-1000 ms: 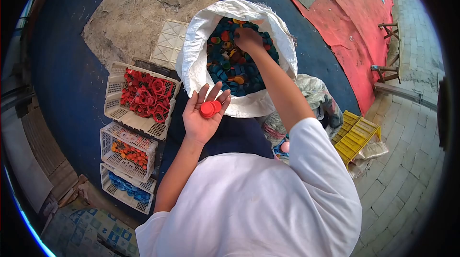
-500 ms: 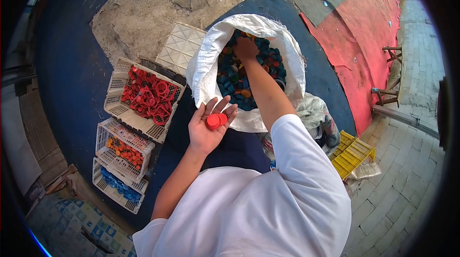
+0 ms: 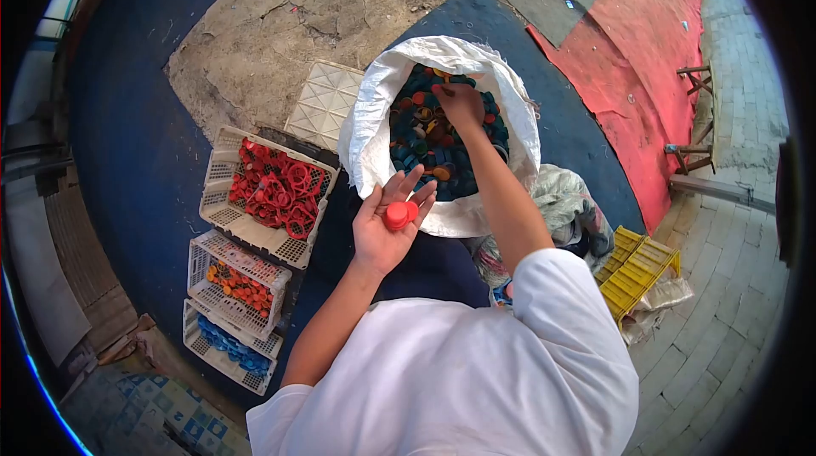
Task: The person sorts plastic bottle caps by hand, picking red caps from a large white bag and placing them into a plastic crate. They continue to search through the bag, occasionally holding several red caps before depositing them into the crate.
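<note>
A white woven sack (image 3: 365, 116) stands open on the ground, full of mixed bottle caps (image 3: 425, 141), mostly blue with some red and orange. My right hand (image 3: 457, 103) reaches down into the sack among the caps; whether it grips one is hidden. My left hand (image 3: 387, 222) is held palm up just in front of the sack, cupping a few red caps (image 3: 398, 215).
Three white plastic crates sit to the left: one with red caps and rings (image 3: 274, 192), one with orange caps (image 3: 238, 282), one with blue caps (image 3: 225, 345). A white lattice lid (image 3: 321, 103) lies behind them. A yellow crate (image 3: 637, 273) lies at the right by crumpled bags.
My right hand has shifted slightly within the sack, digging among the caps. My left hand still holds the red caps. The view has moved a little.
</note>
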### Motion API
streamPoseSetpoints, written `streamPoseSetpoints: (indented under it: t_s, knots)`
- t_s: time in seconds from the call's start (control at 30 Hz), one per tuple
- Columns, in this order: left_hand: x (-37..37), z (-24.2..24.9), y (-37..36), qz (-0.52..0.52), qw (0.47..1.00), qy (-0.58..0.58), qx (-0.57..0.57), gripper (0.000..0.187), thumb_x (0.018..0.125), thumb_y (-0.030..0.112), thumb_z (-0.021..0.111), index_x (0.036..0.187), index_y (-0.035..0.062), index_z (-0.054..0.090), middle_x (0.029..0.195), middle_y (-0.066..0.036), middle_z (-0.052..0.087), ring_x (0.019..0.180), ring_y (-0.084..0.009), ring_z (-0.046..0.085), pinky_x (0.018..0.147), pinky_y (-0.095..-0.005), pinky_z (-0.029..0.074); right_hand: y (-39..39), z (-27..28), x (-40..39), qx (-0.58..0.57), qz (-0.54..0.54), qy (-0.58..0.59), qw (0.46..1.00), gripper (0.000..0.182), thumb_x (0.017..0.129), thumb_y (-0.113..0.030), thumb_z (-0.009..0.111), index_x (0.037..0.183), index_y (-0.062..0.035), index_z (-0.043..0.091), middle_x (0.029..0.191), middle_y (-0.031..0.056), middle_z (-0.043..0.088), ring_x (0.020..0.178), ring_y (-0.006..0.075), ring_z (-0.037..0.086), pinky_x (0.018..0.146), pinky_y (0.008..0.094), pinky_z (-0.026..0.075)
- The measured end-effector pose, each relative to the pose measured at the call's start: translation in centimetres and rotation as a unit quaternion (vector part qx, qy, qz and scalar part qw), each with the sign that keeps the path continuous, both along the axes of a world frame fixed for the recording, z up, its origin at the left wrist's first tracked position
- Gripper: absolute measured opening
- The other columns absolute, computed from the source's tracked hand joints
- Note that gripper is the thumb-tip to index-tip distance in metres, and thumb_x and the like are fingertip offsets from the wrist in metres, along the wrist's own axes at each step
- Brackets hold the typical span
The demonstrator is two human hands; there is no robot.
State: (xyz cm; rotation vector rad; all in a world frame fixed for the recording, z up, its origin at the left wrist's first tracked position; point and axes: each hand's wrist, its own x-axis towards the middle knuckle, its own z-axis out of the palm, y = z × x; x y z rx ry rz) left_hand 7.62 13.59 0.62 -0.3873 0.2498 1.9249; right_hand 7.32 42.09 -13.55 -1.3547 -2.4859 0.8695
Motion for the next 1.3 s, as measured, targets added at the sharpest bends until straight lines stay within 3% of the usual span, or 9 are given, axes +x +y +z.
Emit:
streamPoseSetpoints:
  t_s: [0.1, 0.3, 0.43, 0.5, 0.63, 0.8, 1.03, 1.13, 1.3]
  knots:
    - [0.0, 0.4, 0.8, -0.014, 1.0, -0.001, 0.02, 0.042, 0.109, 0.034, 0.04, 0.134, 0.0095, 0.064, 0.155, -0.013, 0.046, 0.143, -0.0385, 0.041, 0.122, -0.0496, 0.032, -2.2, 6.2, 4.0, -0.23, -0.047, 0.097, 0.967, 0.038, 0.088, -0.038, 0.075, 0.107, -0.0054, 0.078, 0.086, 0.0087, 0.076, 0.075, 0.0164, 0.072, 0.065, 0.0315, 0.056]
    - [0.4, 0.8, 1.9, -0.038, 0.999, -0.015, -0.008, 0.044, 0.109, 0.033, 0.038, 0.14, 0.0087, 0.057, 0.153, -0.013, 0.048, 0.141, -0.0359, 0.044, 0.122, -0.0493, 0.032, -9.9, 15.8, 10.3, -0.318, -0.116, 0.32, 0.885, 0.028, 0.092, -0.02, 0.076, 0.11, 0.001, 0.077, 0.088, 0.0061, 0.075, 0.073, 0.0072, 0.066, 0.062, 0.0219, 0.052]
    - [0.7, 0.0, 2.7, -0.049, 0.999, -0.02, -0.001, 0.044, 0.109, 0.034, 0.036, 0.138, 0.008, 0.057, 0.151, -0.014, 0.05, 0.139, -0.0354, 0.047, 0.119, -0.0497, 0.036, -14.4, 18.5, 12.2, -0.232, -0.086, 0.33, 0.911, 0.024, 0.088, -0.008, 0.077, 0.112, -0.0052, 0.078, 0.089, 0.005, 0.076, 0.074, 0.0084, 0.065, 0.064, 0.0239, 0.052]
    - [0.7, 0.0, 3.0, -0.065, 0.998, -0.006, -0.02, 0.043, 0.109, 0.035, 0.036, 0.133, 0.0095, 0.06, 0.151, -0.013, 0.05, 0.138, -0.0347, 0.047, 0.118, -0.0495, 0.037, -16.0, 19.0, 12.2, -0.06, 0.003, 0.278, 0.959, 0.027, 0.082, -0.006, 0.079, 0.109, -0.0089, 0.078, 0.084, 0.0053, 0.073, 0.07, 0.0161, 0.064, 0.064, 0.0304, 0.052]
    - [1.2, -0.5, 3.2, -0.067, 0.997, 0.028, 0.04, 0.039, 0.109, 0.037, 0.037, 0.124, 0.013, 0.064, 0.146, -0.011, 0.054, 0.137, -0.0349, 0.049, 0.118, -0.0502, 0.037, -18.3, 18.1, 12.3, 0.135, 0.172, 0.227, 0.949, 0.037, 0.074, -0.015, 0.082, 0.111, -0.0152, 0.075, 0.107, 0.0009, 0.07, 0.091, 0.0236, 0.062, 0.077, 0.0364, 0.047]
    - [0.5, -1.2, 2.1, -0.024, 0.999, -0.021, 0.024, 0.035, 0.108, 0.035, 0.043, 0.109, 0.0147, 0.072, 0.136, -0.011, 0.064, 0.13, -0.0352, 0.055, 0.116, -0.0514, 0.04, -17.1, 19.6, 13.2, 0.08, 0.226, 0.243, 0.94, 0.042, 0.072, -0.016, 0.082, 0.113, -0.0161, 0.075, 0.125, 0.004, 0.064, 0.105, 0.0252, 0.059, 0.087, 0.0365, 0.046]
    - [-0.7, -0.6, 0.5, 0.009, 0.998, -0.061, 0.031, 0.033, 0.106, 0.032, 0.049, 0.109, 0.0117, 0.075, 0.137, -0.011, 0.063, 0.13, -0.0364, 0.054, 0.117, -0.055, 0.039, -9.1, 15.5, 11.5, -0.212, -0.026, 0.213, 0.954, 0.028, 0.086, -0.014, 0.072, 0.11, 0.0008, 0.072, 0.102, 0.0168, 0.072, 0.092, 0.0323, 0.069, 0.083, 0.0407, 0.054]
    - [-0.9, -0.6, -0.3, 0.021, 0.998, -0.059, 0.02, 0.034, 0.106, 0.032, 0.046, 0.111, 0.0129, 0.074, 0.139, -0.011, 0.061, 0.131, -0.0368, 0.053, 0.116, -0.0548, 0.04, -6.2, 9.5, 9.6, -0.042, 0.051, 0.046, 0.997, 0.026, 0.085, -0.014, 0.07, 0.107, -0.0003, 0.073, 0.106, 0.0181, 0.072, 0.094, 0.0363, 0.069, 0.084, 0.044, 0.055]
    - [-0.8, -0.4, -0.6, 0.03, 0.997, -0.065, -0.004, 0.036, 0.107, 0.033, 0.045, 0.113, 0.0134, 0.074, 0.141, -0.011, 0.06, 0.131, -0.0369, 0.053, 0.116, -0.0551, 0.04, -6.7, 1.4, 5.7, -0.082, 0.331, -0.057, 0.938, 0.037, 0.075, -0.02, 0.077, 0.112, -0.0161, 0.075, 0.113, 0.0131, 0.071, 0.114, 0.0355, 0.062, 0.097, 0.0466, 0.049]
